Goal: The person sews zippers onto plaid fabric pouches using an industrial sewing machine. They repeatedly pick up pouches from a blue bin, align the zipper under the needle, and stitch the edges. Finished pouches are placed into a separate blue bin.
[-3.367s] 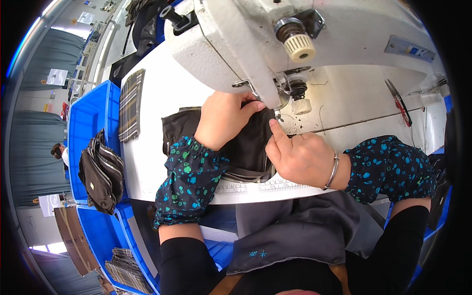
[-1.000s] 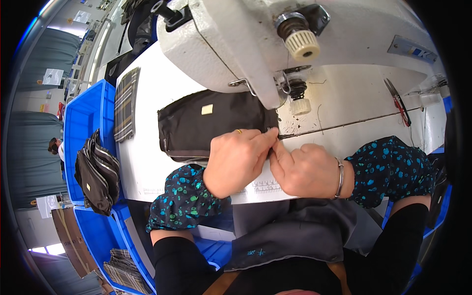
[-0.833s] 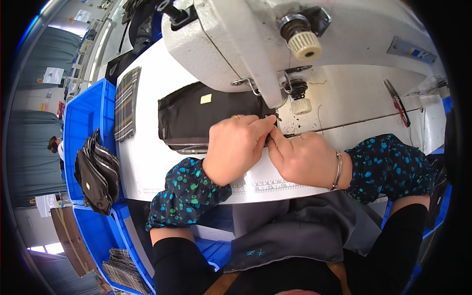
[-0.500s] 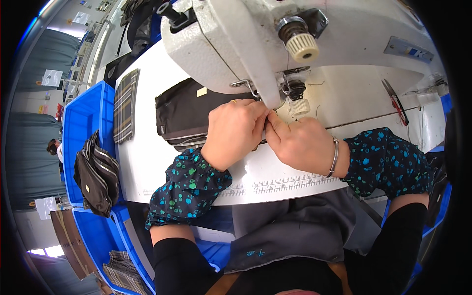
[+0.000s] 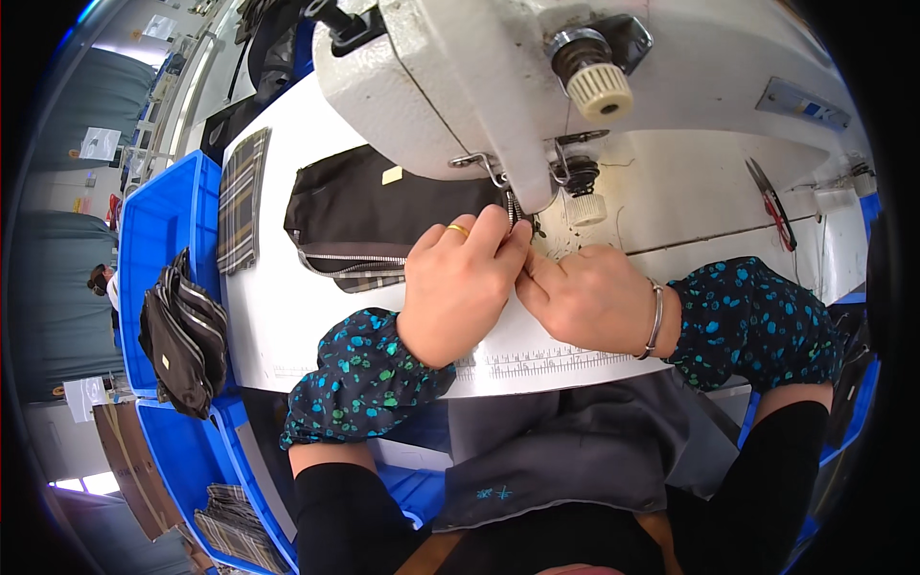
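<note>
A black zippered fabric pouch (image 5: 369,216) lies on the white sewing table, its right end under the head of the sewing machine (image 5: 450,105). An open silver zipper runs along its near edge, and plaid cloth shows beneath. My left hand (image 5: 462,283) is closed on the pouch's right end, just in front of the needle area, where a bit of zipper stands up past the fingertips. My right hand (image 5: 589,299) is closed in a pinch, thumb and forefinger against the left fingertips. Whatever lies between the right fingers is hidden.
Red-and-black thread snips (image 5: 774,206) lie on the right of the table. Plaid cloth (image 5: 242,201) sits at its left edge. Beyond it, blue bins (image 5: 158,220) hold plaid pieces, with black zippered pieces (image 5: 184,335) over a rim. A printed ruler (image 5: 546,362) lines the near edge.
The pouch has shifted slightly left, and its zipper has come into view by the presser foot. Both hands have moved a little toward me, the left fingers curling more.
</note>
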Motion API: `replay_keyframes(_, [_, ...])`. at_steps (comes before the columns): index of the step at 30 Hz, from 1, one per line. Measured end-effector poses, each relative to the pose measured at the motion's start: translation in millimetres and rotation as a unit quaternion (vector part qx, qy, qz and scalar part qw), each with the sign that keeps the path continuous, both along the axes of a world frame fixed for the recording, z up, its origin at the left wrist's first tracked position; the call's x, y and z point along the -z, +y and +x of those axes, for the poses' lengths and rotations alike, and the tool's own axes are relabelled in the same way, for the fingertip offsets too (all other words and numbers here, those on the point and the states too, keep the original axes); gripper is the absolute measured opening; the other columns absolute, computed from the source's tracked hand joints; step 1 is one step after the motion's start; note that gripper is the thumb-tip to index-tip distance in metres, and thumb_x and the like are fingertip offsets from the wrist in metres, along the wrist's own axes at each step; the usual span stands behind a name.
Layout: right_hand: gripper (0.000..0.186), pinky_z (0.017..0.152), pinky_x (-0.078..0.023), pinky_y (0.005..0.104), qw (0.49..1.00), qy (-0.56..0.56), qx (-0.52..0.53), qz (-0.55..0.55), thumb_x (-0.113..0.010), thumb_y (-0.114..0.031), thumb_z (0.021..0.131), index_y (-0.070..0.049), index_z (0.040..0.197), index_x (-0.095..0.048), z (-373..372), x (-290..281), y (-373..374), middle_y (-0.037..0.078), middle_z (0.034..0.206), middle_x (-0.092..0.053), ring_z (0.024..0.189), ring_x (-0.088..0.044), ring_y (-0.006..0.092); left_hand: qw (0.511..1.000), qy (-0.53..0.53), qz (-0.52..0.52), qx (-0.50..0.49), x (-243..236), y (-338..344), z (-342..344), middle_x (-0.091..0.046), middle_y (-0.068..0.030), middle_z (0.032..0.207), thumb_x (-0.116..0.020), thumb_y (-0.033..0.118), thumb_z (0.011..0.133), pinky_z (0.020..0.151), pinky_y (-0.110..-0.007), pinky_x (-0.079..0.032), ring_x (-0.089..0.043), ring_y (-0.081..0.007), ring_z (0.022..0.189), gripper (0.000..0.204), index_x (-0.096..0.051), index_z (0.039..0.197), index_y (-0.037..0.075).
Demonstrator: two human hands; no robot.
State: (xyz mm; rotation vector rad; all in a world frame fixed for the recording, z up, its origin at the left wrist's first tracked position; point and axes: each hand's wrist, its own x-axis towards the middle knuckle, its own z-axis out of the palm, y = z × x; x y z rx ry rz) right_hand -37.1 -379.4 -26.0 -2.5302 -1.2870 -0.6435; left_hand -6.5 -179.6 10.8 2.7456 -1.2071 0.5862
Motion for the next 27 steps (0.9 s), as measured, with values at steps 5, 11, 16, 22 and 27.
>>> replay_keyframes(5, [0.027,0.049,-0.048,0.0297,1.0,0.01,0.001,0.003,-0.068,-0.013,0.082,0.001,0.104,-0.075,0.3,1.8,0.8,0.017,0.11,-0.076,0.055,-0.061,0.0136,0.999,0.037,0.018,0.003,-3.0,1.8,3.2,-0.06,0.0006,0.1,-0.08,0.011,0.068,0.066,-0.032,-0.053,-0.064,-0.0189,0.081,0.045,-0.079,0.113,0.017])
replay_keyframes(11, [0.026,0.048,-0.048,0.0296,1.0,0.015,-0.006,0.017,-0.069,-0.012,0.084,0.002,0.105,-0.075,1.4,2.5,1.1,0.021,0.113,-0.075,0.055,-0.063,0.0148,0.998,0.055,0.003,-0.011,-8.5,0.8,-1.3,-0.063,-0.0006,0.109,-0.078,0.014,0.074,0.067,-0.033,-0.056,-0.064,-0.0211,0.091,0.038,-0.077,0.112,0.014])
replay_keyframes(16, [0.025,0.047,-0.048,0.0302,0.999,0.035,-0.006,0.011,-0.068,-0.012,0.085,0.003,0.105,-0.074,3.1,2.0,1.7,0.022,0.114,-0.074,0.054,-0.063,0.0158,0.995,0.092,-0.014,-0.038,-10.2,-0.9,-1.5,-0.066,0.0017,0.109,-0.079,0.008,0.072,0.059,-0.036,-0.057,-0.067,-0.0237,0.086,0.043,-0.079,0.114,0.019])
replay_keyframes(22, [0.021,0.047,-0.051,0.0327,0.999,0.04,0.013,0.03,-0.068,-0.012,0.083,0.002,0.098,-0.071,14.3,-0.4,3.4,0.019,0.103,-0.074,0.056,-0.067,0.0179,0.995,0.089,0.001,-0.04,-5.2,0.4,12.3,-0.061,-0.0011,0.103,-0.077,0.012,0.076,0.058,-0.036,-0.057,-0.065,-0.0248,0.092,0.037,-0.078,0.112,0.015])
replay_keyframes(27, [0.021,0.049,-0.054,0.034,0.998,0.043,0.026,0.05,-0.068,-0.013,0.082,0.001,0.097,-0.071,20.7,2.2,2.3,0.011,0.086,-0.07,0.061,-0.07,0.0184,0.995,0.094,-0.035,-0.029,-6.9,-2.5,20.9,-0.07,-0.0039,0.103,-0.072,0.004,0.08,0.063,-0.042,-0.059,-0.072,-0.0294,0.084,0.019,-0.078,0.097,0.01])
